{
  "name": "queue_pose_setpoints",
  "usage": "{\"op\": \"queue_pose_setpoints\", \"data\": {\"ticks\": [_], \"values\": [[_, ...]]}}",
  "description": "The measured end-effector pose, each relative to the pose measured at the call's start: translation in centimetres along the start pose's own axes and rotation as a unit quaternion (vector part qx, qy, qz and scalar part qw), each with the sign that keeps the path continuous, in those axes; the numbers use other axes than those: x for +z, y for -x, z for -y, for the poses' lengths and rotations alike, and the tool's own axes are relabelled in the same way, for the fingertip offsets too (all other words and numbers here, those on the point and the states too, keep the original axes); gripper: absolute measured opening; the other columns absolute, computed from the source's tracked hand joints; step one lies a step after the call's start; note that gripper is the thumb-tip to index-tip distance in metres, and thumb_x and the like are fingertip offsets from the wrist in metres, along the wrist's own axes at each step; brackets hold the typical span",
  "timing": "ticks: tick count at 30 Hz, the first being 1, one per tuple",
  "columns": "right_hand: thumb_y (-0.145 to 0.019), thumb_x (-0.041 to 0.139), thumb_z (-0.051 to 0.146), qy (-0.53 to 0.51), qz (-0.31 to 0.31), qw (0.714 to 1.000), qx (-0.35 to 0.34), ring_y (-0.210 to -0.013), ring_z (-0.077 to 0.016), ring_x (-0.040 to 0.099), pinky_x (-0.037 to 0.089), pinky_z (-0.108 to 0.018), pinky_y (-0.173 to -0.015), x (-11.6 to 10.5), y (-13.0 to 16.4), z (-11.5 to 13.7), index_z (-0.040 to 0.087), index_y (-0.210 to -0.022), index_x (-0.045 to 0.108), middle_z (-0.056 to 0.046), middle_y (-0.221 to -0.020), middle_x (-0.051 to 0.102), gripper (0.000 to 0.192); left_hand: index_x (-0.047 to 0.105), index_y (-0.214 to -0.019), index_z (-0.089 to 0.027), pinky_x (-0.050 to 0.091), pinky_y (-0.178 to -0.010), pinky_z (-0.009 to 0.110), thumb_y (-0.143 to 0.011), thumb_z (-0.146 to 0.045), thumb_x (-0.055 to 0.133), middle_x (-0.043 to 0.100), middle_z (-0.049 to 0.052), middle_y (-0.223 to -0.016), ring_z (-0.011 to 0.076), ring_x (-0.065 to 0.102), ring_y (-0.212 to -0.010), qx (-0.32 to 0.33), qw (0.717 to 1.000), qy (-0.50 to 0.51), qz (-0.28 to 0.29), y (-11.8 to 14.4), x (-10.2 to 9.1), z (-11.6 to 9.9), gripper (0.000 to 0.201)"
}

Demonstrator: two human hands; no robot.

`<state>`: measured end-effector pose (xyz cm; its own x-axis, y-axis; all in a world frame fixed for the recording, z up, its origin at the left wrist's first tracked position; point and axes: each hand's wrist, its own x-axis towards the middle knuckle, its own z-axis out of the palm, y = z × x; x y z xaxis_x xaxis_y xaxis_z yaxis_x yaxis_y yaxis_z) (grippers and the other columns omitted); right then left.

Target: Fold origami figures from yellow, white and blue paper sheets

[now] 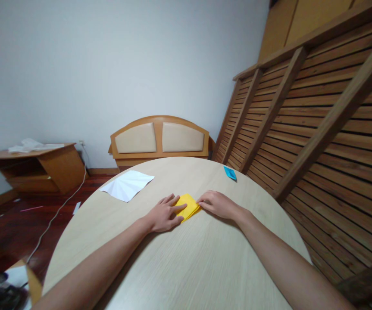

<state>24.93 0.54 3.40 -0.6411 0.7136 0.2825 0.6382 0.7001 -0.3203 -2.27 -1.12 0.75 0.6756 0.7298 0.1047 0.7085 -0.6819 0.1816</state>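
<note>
A folded yellow paper (187, 207) lies on the round pale table (186, 267), its layers showing along the near right edge. My left hand (166, 214) rests over the paper's left side with fingers spread, pressing it down. At the right corner of the paper, my right hand (216, 203) pinches the edge between thumb and fingers. Farther back on the right lies a small folded blue paper (230, 173). A creased white sheet (128, 185) with fan-like folds is at the back left of the table.
Behind the table stands a wooden headboard (159, 137) with cream panels. Slatted wooden panels (302, 112) lean along the right. A low wooden cabinet (33, 168) stands at left, with a white cable (58, 211) running across the dark red floor. A cardboard box (32, 282) is at lower left.
</note>
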Motion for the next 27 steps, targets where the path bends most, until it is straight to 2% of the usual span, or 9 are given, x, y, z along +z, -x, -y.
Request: {"op": "queue_pose_setpoints", "data": {"ticks": [8, 17, 22, 27], "values": [[-0.084, 0.059, 0.020, -0.020, -0.013, 1.000, -0.019, -0.099, -0.0215, 0.064, 0.045, -0.033, -0.092, 0.1, 0.1, 0.0, 0.020, -0.105, 0.073, -0.007, -0.105, 0.073, 0.025, 0.041, -0.147, -0.032, 0.023, -0.116, 0.056, -0.096, -0.056, 0.042, 0.030, 0.008, -0.158, 0.0376, 0.020, -0.147, 0.005, 1.000, 0.010, -0.010, -0.1, 0.3, 0.2, 0.057], [-0.086, 0.058, 0.017, -0.027, -0.011, 0.999, -0.036, -0.099, -0.0204, 0.063, 0.046, -0.032, -0.090, 0.5, 0.0, -0.2, 0.020, -0.104, 0.072, -0.008, -0.106, 0.070, 0.023, 0.043, -0.146, -0.032, 0.024, -0.116, 0.055, -0.094, -0.055, 0.046, 0.033, 0.007, -0.157, 0.0361, 0.022, -0.146, 0.022, 1.000, 0.013, -0.005, 0.0, 0.0, -0.2, 0.057], [-0.089, 0.058, 0.026, -0.037, -0.011, 0.999, -0.004, -0.100, -0.0226, 0.063, 0.046, -0.035, -0.092, 0.7, 0.0, 0.1, 0.020, -0.114, 0.068, -0.009, -0.110, 0.071, 0.027, 0.041, -0.147, -0.031, 0.023, -0.115, 0.057, -0.093, -0.057, 0.046, 0.031, 0.008, -0.158, 0.0359, 0.020, -0.147, 0.026, 1.000, 0.017, 0.005, 0.0, 0.0, -0.5, 0.060], [-0.091, 0.057, 0.029, -0.065, -0.013, 0.998, 0.012, -0.094, -0.0207, 0.063, 0.047, -0.032, -0.085, 1.1, -0.2, 0.4, 0.021, -0.119, 0.064, -0.007, -0.107, 0.070, 0.030, 0.040, -0.148, -0.030, 0.023, -0.116, 0.057, -0.094, -0.057, 0.045, 0.030, 0.009, -0.158, 0.0361, 0.019, -0.147, 0.032, 0.999, 0.016, 0.006, 0.0, 0.0, -0.8, 0.061]]}}
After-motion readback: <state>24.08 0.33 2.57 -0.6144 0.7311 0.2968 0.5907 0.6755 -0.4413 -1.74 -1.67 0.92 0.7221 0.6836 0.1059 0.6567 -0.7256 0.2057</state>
